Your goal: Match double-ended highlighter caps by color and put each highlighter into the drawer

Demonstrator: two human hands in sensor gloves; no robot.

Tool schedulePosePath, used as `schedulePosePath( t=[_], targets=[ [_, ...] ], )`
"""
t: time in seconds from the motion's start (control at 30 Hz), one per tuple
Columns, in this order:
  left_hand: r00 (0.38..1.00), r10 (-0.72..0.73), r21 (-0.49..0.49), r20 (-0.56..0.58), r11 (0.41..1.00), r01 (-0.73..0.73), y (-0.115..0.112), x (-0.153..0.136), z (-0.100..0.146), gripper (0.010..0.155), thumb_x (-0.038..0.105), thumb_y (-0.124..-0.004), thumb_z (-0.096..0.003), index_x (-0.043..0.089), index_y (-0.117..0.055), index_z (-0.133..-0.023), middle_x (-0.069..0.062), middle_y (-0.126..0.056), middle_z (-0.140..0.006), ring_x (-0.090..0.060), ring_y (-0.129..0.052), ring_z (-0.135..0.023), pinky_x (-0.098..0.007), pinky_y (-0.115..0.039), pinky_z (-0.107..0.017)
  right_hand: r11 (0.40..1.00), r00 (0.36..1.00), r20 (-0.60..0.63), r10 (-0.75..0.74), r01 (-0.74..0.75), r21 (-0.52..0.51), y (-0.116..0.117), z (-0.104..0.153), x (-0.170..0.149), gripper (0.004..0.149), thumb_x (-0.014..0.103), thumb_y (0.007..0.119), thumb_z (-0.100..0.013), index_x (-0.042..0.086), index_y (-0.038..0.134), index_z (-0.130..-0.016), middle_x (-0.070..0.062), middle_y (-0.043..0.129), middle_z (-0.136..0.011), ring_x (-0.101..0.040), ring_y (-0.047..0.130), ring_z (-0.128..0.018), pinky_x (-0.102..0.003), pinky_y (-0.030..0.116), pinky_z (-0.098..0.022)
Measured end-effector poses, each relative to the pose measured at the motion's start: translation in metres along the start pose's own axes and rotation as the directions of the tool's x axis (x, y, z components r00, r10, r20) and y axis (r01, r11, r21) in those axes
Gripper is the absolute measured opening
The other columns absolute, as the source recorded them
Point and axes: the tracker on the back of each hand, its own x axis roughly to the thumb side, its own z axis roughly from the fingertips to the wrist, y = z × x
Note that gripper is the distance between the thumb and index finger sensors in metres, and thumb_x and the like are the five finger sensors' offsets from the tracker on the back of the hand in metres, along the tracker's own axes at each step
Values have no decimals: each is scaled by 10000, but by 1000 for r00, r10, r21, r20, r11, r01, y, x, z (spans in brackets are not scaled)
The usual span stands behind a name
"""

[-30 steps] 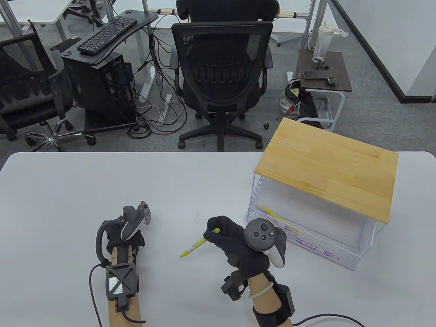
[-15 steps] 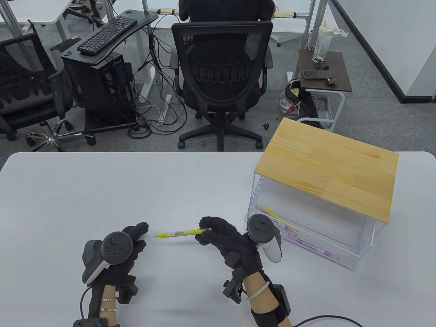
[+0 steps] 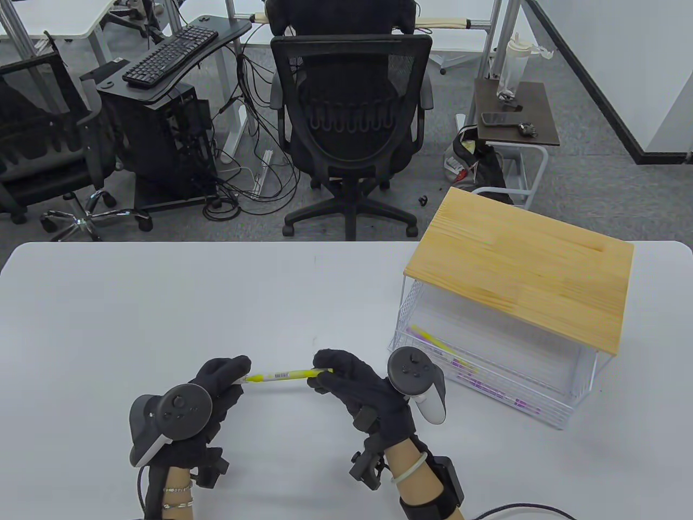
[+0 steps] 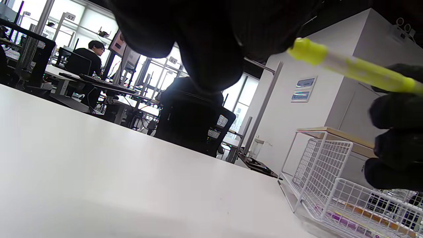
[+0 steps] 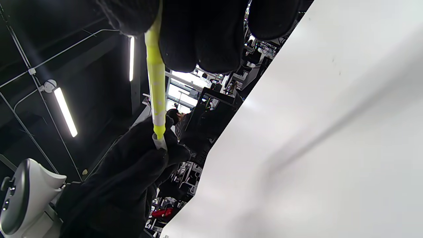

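Table view, and one yellow highlighter [image 3: 284, 374] hangs level above the white table [image 3: 108, 303], stretched between two gloved hands; the right hand [image 3: 368, 390] pinches its right end with curled fingertips; the left hand [image 3: 216, 387] has its fingers closed round the left end, where a small clear cap [image 5: 159, 142] sits at the tip in the right wrist view; so both hands are gripping, one pen shared between them; each hand carries one tracker on its back, two in all; off to the right stands one white wire drawer [image 3: 487, 374] under a wooden top [image 3: 520, 265], pulled open toward the hands; inside lie several highlighters [image 3: 476, 379], yellow and purple, too blurred to count exactly; left wrist view shows the yellow barrel running from the dark glove above toward the right hand's fingers [image 4: 393, 115], well clear of the tabletop, with the wire drawer beyond.
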Motion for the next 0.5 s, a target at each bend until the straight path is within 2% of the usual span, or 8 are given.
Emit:
schedulePosePath(
  t=[0.2,0.3,0.5],
  targets=[
    [998,-66,29,19,997,65,4,10,1,491,323,-775,-470,299,-792,-961,-18,-858,-977,-71,-1011,-716,-427,-775,-689,999,998,-31,48,-48,-20,1,-2,-6,501,416,593,-679,262,397,-1114,104,725,-1064,-221,796,-940,-543,551,-822],
    [999,-27,22,43,999,26,3,10,1,484,321,-781,-464,280,-809,-945,-6,-911,-911,-58,-1035,-650,-416,-791,-680,996,996,-58,69,-72,-44,1,-3,-10,480,424,565,-667,233,439,-1089,101,758,-1023,-214,805,-936,-538,554,-822],
    [995,-16,80,101,997,8,7,15,5,473,308,-795,-449,267,-829,-919,-2,-918,-879,-68,-1032,-618,-415,-798,-680,980,984,-70,164,-171,-104,-1,0,-6,476,473,536,-621,228,561,-1029,80,848,-908,-228,857,-853,-543,568,-808]
  ],
)
